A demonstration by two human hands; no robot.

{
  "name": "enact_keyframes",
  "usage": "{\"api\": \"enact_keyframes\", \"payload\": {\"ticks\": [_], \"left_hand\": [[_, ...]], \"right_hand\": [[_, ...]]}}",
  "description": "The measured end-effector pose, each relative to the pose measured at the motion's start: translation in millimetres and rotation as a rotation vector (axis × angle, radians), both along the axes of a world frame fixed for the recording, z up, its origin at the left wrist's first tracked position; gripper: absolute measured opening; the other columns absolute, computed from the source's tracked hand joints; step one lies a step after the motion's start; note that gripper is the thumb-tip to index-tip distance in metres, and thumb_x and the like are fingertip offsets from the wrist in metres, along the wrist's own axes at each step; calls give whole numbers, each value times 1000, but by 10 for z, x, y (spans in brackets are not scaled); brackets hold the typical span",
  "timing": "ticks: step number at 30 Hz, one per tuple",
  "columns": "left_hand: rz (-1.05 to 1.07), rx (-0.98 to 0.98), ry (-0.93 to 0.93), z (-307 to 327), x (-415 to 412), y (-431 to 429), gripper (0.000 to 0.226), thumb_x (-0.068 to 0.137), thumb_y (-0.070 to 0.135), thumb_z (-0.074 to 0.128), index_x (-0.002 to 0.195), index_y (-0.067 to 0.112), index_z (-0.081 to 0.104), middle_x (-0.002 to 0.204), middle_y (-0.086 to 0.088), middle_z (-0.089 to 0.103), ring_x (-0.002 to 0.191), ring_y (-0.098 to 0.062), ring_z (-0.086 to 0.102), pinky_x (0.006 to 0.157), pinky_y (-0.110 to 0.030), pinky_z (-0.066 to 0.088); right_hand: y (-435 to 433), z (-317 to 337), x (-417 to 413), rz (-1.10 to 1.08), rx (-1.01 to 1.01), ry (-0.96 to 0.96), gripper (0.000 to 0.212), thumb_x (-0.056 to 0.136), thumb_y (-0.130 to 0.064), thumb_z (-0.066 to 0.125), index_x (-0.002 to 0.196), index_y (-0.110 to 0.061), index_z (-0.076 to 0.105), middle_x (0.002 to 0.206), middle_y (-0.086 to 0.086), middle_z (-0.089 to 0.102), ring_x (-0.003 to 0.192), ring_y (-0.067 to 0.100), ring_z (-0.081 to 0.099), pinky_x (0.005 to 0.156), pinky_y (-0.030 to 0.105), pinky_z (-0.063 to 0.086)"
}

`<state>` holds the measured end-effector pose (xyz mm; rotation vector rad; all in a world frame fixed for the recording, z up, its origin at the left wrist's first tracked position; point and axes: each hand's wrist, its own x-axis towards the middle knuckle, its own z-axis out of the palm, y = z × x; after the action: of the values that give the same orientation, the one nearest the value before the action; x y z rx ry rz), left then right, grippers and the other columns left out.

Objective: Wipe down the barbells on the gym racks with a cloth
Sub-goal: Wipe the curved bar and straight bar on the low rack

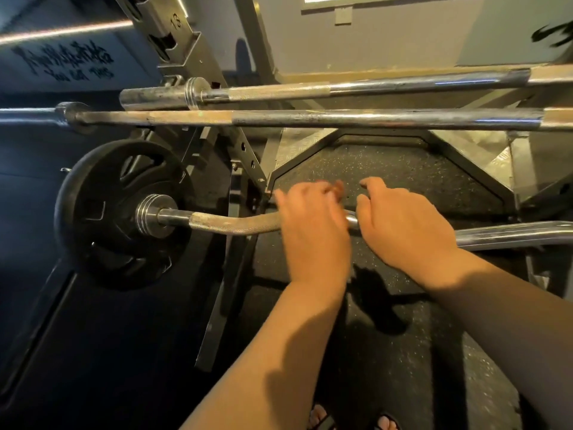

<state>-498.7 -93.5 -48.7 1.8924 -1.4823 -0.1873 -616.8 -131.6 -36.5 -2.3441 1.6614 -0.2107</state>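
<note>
Where the bent barbell (235,225) runs across the lower middle of the view, both bare hands lie over its middle, side by side and just apart, with a short shiny bit of bar showing between them. The left hand (313,234) covers the bar with its back up; its fingers (335,189) reach past the bar, but they are blurred, so I cannot tell whether they pinch anything or are only bent. The right hand (403,228) also sits over the bar, palm down. Its fingers (372,183) are loosely bent and spread a little beyond the bar, not wrapped round it, and the thumb points toward the left hand.

Left of the hands, the rough, dull part of the bar rises to a ribbed metal collar (152,215) set against a black weight plate (102,243). Right of the hands, the bar comes out smooth and bright toward the frame edge.

Farther up, two straight barbells lie level across the rack, one (341,117) nearer and one (372,85) just behind it, both patchy with rust-coloured stretches. A numbered metal upright (186,48) slants up at the top left. Speckled dark rubber floor (387,169) lies beneath, a grey wall (403,32) stands behind, and toes in sandals (319,417) show at the bottom edge.
</note>
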Motion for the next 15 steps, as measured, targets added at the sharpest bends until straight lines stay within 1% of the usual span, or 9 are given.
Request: {"api": "enact_keyframes", "payload": {"ticks": [2,4,6,7,9,11,12,14,15], "left_hand": [[-164,64,-82,22,-74,-32,24,101,19,48,109,12,69,109,-3,64,110,-22,58,121,-51,26],[-201,109,-167,28,112,5,28,103,27,43,115,18,67,117,2,62,117,-15,53,125,-47,20],[-53,98,-177,2,403,89,28,102,29,41,110,21,66,115,4,62,118,-15,52,121,-52,27],[58,92,-136,-13,550,134,27,103,29,40,107,22,66,112,5,62,117,-15,52,121,-52,26],[218,59,-26,-59,623,153,25,104,25,42,108,18,65,111,3,60,115,-13,52,125,-49,14],[306,36,23,-83,443,133,22,104,21,46,113,14,65,114,1,58,115,-11,50,126,-45,15],[321,22,46,-81,309,108,22,104,21,46,114,14,65,116,1,57,116,-11,50,125,-40,19],[281,15,109,-76,30,54,24,104,24,45,116,15,64,121,1,56,124,-15,50,123,-27,22],[222,25,130,-85,-115,38,24,104,25,45,115,17,64,122,2,56,129,-19,49,125,-28,19]], "right_hand": [[14,8,-49,66,-8,14,35,108,-27,30,121,-6,55,90,11,63,75,35,63,68,46,53],[29,14,-144,38,-15,39,33,107,-27,30,119,-6,53,82,7,60,69,32,60,65,43,51],[70,40,-305,-8,-72,90,24,104,-22,40,110,-5,56,72,2,50,59,27,54,61,38,48],[105,50,-369,-29,-85,125,18,101,-17,48,105,-4,60,71,3,49,56,26,54,61,38,50],[133,-15,-587,-76,-109,149,17,100,-16,53,105,-5,65,78,5,59,61,27,60,75,45,54],[154,-87,-828,-127,-116,165,28,103,-25,45,118,-7,62,91,8,68,79,30,66,100,52,47],[165,-114,-908,-167,-100,166,36,105,-32,40,126,-9,58,95,8,70,90,29,67,109,52,40],[182,-175,-1012,-205,-90,155,45,105,-41,33,134,-15,55,102,5,71,104,26,65,118,50,30],[184,-191,-1023,-193,-101,137,45,105,-42,32,134,-17,56,105,3,70,107,24,63,119,49,27]]}}
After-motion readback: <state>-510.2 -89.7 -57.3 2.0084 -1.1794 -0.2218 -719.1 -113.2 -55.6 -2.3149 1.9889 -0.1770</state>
